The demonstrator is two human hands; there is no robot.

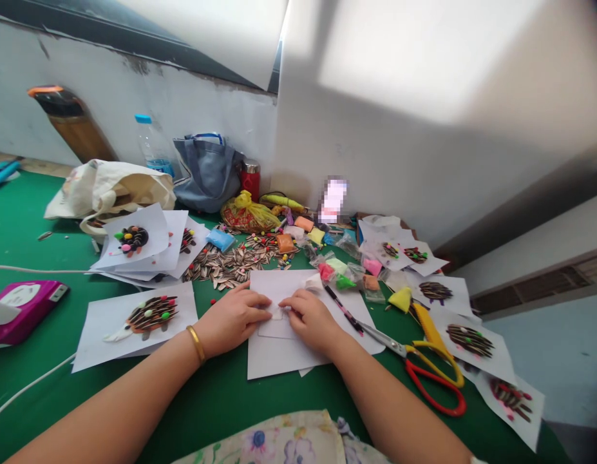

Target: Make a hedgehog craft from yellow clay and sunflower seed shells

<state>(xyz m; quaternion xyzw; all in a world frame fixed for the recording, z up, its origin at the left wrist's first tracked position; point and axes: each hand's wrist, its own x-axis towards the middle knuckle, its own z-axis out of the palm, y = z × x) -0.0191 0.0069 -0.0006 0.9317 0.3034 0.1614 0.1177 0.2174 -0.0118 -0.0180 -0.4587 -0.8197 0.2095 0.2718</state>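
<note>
Both hands meet over a small white piece (277,314), perhaps soft clay, on a stack of white paper (274,361). My left hand (234,319), with a gold bangle at the wrist, lies on the paper's left side. Its fingers are stretched out, the tips reaching the piece's left edge. From the right, my right hand (310,320) bends its fingers in, thumb and forefinger closed at the piece, whose edges they partly hide. A black marker pen (344,309) lies on the paper, beside scissors (414,361) with red and yellow handles.
Sunflower seeds (225,261) and colored clay packets (337,270) lie beyond the paper. Finished hedgehog pictures (148,316) flank both sides. Behind stand a phone (333,200), a blue bag (206,171), a water bottle (153,148) and a cream cloth bag (109,187). A magenta device (32,312) sits left.
</note>
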